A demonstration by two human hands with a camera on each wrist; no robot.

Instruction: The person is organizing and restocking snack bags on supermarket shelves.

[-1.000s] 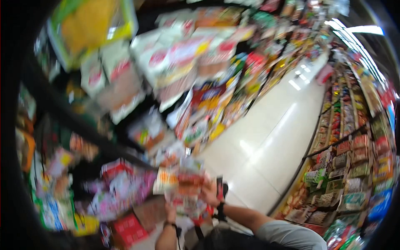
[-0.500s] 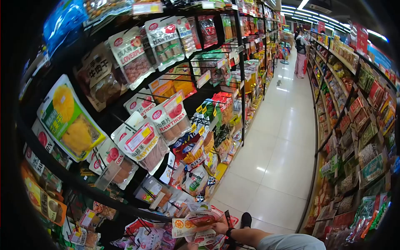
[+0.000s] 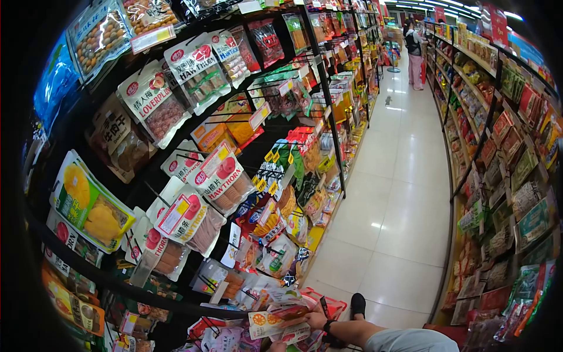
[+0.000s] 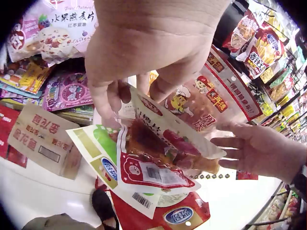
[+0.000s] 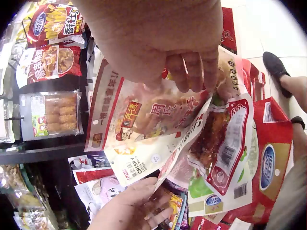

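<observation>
In the left wrist view my left hand [image 4: 144,52] pinches the top edge of a white snack pouch [image 4: 153,139] with a red border and a clear window showing brown, glossy contents. My right hand [image 4: 254,146] reaches in from the other side, its fingers fairly straight and right at the pouch's edge. A clear pack with red lettering and a cartoon figure [image 4: 201,98] lies behind the pouch. The right wrist view shows the right fingers [image 5: 192,72] over these packs, with a red bag [image 5: 268,163] below. The head view crops most of my left hand [image 3: 277,346].
A snack rack [image 3: 334,117] with hanging pouches rises on the left. Another stocked shelf [image 3: 487,117] lines the right. Between them runs a pale tiled aisle [image 3: 375,205], with a person [image 3: 413,56] standing far along it. Colourful bags [image 4: 48,33] sit near my left hand.
The head view was blurred and tilted lower over the hands, then turned up along the aisle; it has since shifted slightly. The hands stay at the packs near the bottom edge.
</observation>
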